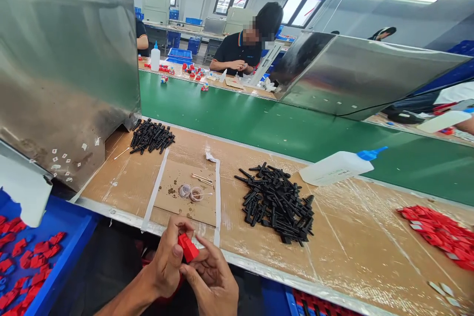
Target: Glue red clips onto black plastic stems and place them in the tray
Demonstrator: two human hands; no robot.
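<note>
Cardboard-covered tabletop [351,237], a red part [189,248] held at its near edge

The left hand [168,262] is curled closed, thumb and fingers pinching the red part; the right hand [217,281] is half closed against its other side. Fingers cover much of the part, so its underside is hard to make out.

Just beyond, two small round containers [196,194] and some cotton swabs [202,177] lie on a taped-down cardboard sheet [203,213]; what the containers hold is unclear. To the right sprawls a heap of black parts [277,202], overlapping too thickly to count, with a blue-capped bottle [333,168] lying beside it. A smaller black pile [152,136] sits back left. Red pieces [440,237] run off the right edge, and a blue bin [79,229] is cut off at left.

Farther out, a metal panel [66,64] blocks the left side. Across a green strip [229,108] sits a person [235,52], partly hidden by the worktop opposite.
</note>
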